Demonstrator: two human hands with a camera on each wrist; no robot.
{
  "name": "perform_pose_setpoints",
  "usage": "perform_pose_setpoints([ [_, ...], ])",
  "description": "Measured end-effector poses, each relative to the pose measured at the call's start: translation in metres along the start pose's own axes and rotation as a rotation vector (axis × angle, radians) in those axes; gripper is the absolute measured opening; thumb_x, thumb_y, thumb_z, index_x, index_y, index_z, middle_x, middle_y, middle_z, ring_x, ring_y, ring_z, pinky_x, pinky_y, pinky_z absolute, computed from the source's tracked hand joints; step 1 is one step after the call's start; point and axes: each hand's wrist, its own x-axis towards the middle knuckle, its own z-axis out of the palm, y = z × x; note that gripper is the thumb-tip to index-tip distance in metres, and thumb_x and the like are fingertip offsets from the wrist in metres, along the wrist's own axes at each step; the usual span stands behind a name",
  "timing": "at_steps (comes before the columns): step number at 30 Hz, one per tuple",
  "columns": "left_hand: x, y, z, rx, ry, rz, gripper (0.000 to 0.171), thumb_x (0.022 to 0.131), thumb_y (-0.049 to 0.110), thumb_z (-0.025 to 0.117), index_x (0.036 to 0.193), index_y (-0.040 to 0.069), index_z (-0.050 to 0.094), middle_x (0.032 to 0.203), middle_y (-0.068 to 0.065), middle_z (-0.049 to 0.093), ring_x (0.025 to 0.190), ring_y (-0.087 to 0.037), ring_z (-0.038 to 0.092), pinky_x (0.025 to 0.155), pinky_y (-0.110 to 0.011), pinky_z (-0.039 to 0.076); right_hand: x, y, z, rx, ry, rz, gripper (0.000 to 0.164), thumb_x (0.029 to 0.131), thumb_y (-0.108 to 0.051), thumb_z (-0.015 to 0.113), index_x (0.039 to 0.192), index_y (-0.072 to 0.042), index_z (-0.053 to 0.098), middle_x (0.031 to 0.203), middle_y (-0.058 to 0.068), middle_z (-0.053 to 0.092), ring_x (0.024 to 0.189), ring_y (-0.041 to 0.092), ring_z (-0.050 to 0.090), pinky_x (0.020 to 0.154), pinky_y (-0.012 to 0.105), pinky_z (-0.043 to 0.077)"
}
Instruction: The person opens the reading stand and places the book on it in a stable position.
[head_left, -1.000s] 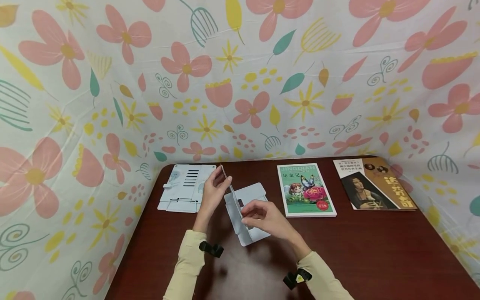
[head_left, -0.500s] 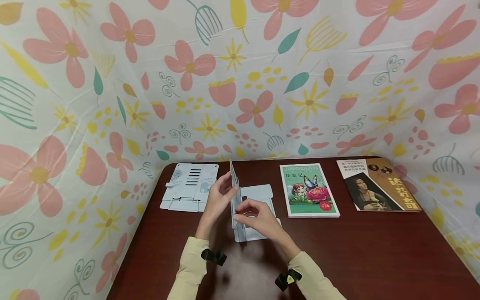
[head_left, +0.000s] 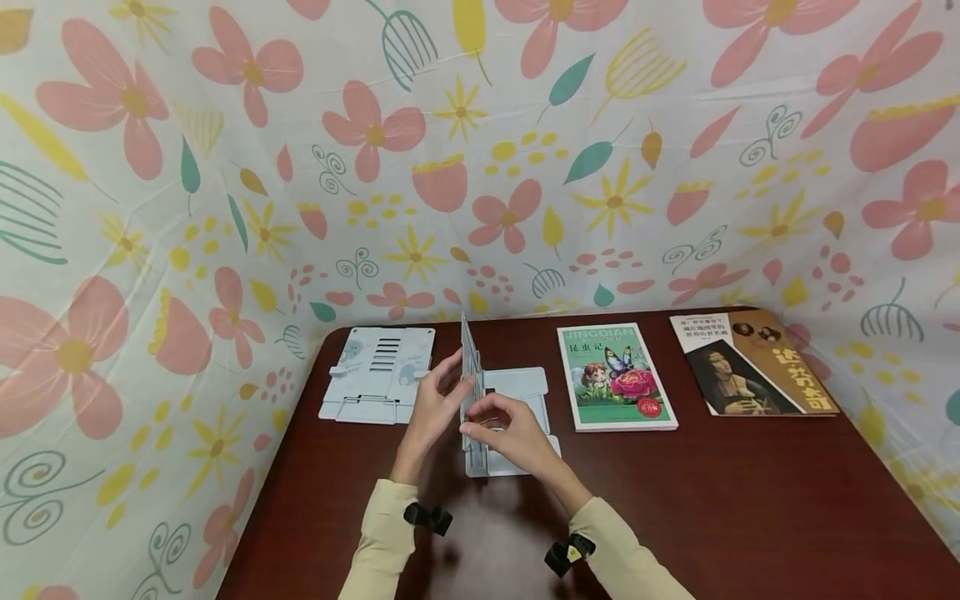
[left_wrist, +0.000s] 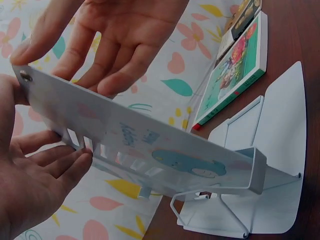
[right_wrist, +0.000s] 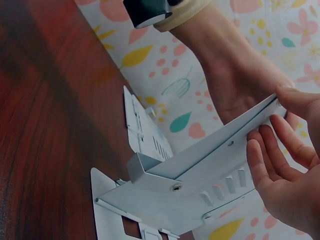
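A white metal book stand (head_left: 517, 382) is on the table between both hands, its base plate (left_wrist: 285, 125) lying flat. Its slotted panel (left_wrist: 125, 120) stands up from the base, seen nearly edge-on in the head view. My left hand (head_left: 438, 400) holds the panel from the left, fingers against the slotted face (right_wrist: 225, 185) and thumb at its edge. My right hand (head_left: 510, 429) pinches the panel's edge near a corner, thumb and fingertips on either side, as the right wrist view shows (right_wrist: 295, 165). A wire clip (left_wrist: 215, 195) sticks out at the panel's lower end.
A second white book stand (head_left: 378, 375) lies folded flat at the back left. To the right are a green children's book (head_left: 618, 379) and a brown-and-white book (head_left: 750, 362). A flowered cloth (head_left: 480, 167) hangs behind and beside the dark wooden table (head_left: 720, 508).
Over the first half second the book stand's panel swings from a slant to nearly straight away from me, and the base turns with it. Since then both hands stay almost in place.
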Motion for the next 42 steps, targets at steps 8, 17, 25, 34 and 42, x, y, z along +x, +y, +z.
perform_pose_setpoints([
  [8,0.002,-0.015,0.000,-0.033,0.023,0.023,0.054,0.099,0.011,0.063,0.150,0.003,0.047,0.153,-0.016,0.050,0.142,-0.032,0.048,0.115,-0.051,0.040,-0.007,0.030,-0.014,-0.187,0.041,-0.098,0.024,0.092,-0.015,0.076,0.112,-0.004,0.072,0.111,0.014,0.072,0.102,0.032,0.071,0.089,0.046,0.059],
  [17,0.001,-0.018,0.001,-0.018,0.030,0.029,0.054,0.099,0.012,0.060,0.151,0.005,0.048,0.154,-0.013,0.050,0.143,-0.027,0.046,0.116,-0.049,0.038,-0.021,0.100,-0.042,-0.624,0.142,0.060,0.018,0.082,0.000,0.079,0.099,-0.004,0.075,0.095,0.008,0.068,0.092,0.024,0.066,0.085,0.043,0.056],
  [25,0.001,-0.009,0.001,-0.015,0.013,-0.002,0.053,0.100,0.005,0.055,0.152,-0.002,0.042,0.155,-0.022,0.045,0.144,-0.036,0.044,0.116,-0.050,0.038,-0.013,0.113,-0.047,-0.786,0.174,-0.035,0.013,0.081,0.009,0.073,0.082,-0.004,0.072,0.084,0.009,0.065,0.083,0.028,0.061,0.077,0.045,0.053],
  [34,0.000,-0.013,0.003,-0.027,0.045,0.002,0.052,0.103,0.012,0.055,0.153,0.003,0.043,0.157,-0.018,0.044,0.144,-0.030,0.044,0.116,-0.048,0.038,-0.007,0.116,-0.052,-0.751,0.150,-0.010,0.015,0.085,0.008,0.070,0.079,-0.005,0.069,0.082,0.010,0.064,0.081,0.027,0.060,0.075,0.045,0.052],
  [42,-0.001,-0.020,0.004,-0.056,0.079,0.009,0.052,0.103,0.019,0.057,0.153,0.010,0.046,0.155,-0.013,0.048,0.142,-0.029,0.047,0.114,-0.050,0.040,-0.006,0.122,-0.067,-0.551,0.113,0.083,0.010,0.090,0.002,0.069,0.087,-0.007,0.072,0.085,0.004,0.068,0.075,0.012,0.055,0.069,0.027,0.048],
])
